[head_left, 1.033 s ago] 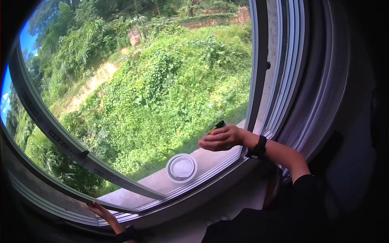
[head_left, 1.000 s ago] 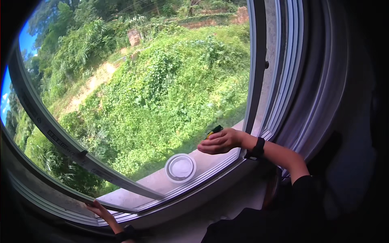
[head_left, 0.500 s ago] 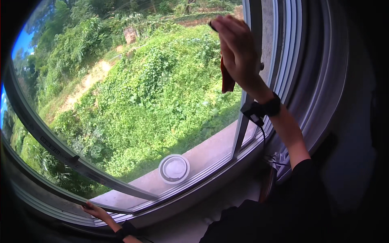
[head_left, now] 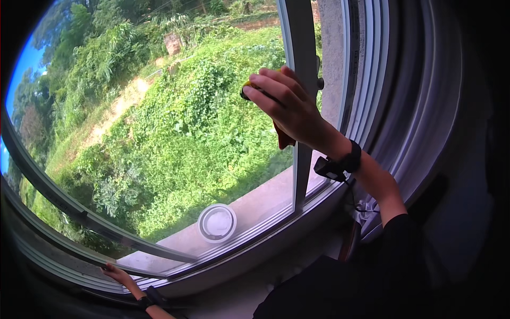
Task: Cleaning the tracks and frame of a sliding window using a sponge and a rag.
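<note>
My right hand [head_left: 287, 106] is raised in front of the large window pane, closed around a small hand-held tool [head_left: 246, 89] with yellow and black parts. A dark red flap [head_left: 284, 139] hangs below the palm; most of the tool is hidden by my fingers. Just beside that hand runs the upright window frame [head_left: 303, 175]. At the lower left, my left hand [head_left: 118, 275] grips the bottom rail of another window frame [head_left: 146, 272]; its fingertips are small and dark in the view.
A round white-rimmed container [head_left: 217, 223] sits on the ledge [head_left: 260, 199] beyond the glass. Window tracks [head_left: 249, 236] curve along the bottom. A pale curtain [head_left: 419, 133] hangs at the right, with a cable [head_left: 366, 208] near its foot. Green plants cover the slope outside.
My right hand has come down and to the left with the tool. The upright frame beside it stands farther left in view. My left hand keeps its place on the rail.
</note>
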`<state>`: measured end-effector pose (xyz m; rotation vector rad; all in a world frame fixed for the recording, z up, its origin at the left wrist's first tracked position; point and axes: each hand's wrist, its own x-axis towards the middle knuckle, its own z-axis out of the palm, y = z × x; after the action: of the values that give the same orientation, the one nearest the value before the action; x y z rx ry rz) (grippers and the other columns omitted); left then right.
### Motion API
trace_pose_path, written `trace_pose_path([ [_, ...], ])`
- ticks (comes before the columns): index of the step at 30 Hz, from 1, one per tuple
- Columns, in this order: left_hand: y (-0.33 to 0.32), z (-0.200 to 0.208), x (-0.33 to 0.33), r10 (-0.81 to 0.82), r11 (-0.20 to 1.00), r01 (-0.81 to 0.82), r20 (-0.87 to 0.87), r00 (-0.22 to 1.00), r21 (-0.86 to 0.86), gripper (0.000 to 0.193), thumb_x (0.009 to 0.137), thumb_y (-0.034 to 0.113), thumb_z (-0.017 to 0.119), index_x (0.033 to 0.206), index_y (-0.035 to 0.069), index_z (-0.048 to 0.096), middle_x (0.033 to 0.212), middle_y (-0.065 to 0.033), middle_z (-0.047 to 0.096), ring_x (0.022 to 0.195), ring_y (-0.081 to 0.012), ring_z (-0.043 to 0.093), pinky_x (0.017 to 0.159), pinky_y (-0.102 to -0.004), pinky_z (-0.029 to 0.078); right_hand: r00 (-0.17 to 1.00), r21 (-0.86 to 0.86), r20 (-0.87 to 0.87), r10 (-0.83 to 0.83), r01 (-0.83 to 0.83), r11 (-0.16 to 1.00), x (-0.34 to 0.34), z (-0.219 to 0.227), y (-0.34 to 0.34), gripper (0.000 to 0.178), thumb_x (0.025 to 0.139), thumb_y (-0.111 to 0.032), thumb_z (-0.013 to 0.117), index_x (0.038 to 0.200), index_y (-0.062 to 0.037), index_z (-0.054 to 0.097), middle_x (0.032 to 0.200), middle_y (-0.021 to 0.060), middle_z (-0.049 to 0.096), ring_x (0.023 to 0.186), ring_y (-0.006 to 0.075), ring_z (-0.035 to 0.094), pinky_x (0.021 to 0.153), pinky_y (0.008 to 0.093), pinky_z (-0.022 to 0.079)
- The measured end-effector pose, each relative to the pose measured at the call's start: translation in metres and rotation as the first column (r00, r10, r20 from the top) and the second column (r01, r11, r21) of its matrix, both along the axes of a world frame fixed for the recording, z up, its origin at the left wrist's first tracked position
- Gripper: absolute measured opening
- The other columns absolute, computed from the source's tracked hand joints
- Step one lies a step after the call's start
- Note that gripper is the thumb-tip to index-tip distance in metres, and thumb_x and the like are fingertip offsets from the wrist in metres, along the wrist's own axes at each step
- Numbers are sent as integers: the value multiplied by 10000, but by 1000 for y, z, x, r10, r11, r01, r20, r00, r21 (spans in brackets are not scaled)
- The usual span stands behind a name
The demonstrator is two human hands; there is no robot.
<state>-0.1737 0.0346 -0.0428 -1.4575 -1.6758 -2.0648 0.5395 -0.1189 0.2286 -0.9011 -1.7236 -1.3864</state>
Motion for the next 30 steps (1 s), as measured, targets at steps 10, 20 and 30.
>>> trace_pose_path([
  [10,2,-1,9,18,998,-21,45,999,53,610,997,396,410,1356,-77,273,1353,-279,370,1230,-326,423,1042,-396,336,993,-109,-110,36,-48,993,-26,-154,-4,264,814,-65,645,1050,-89,528,1135,33,510,1131,202,510,962,349,449],
  [20,0,0,11,1,1000,-1,40,999,11,642,997,413,396,1380,-73,225,1396,-280,316,1282,-323,370,1073,-391,300,967,-104,229,109,-87,991,-15,-82,-1,195,863,-156,628,1052,-168,582,1165,-25,541,1157,135,518,1025,297,436],
  [30,-9,10,10,28,999,-30,34,999,35,609,1004,402,384,1353,-82,261,1368,-272,351,1255,-319,397,1056,-392,319,973,66,72,220,-225,972,-98,-60,37,234,877,-126,578,1104,-172,611,1306,-23,516,1271,152,445,1141,380,243],
])
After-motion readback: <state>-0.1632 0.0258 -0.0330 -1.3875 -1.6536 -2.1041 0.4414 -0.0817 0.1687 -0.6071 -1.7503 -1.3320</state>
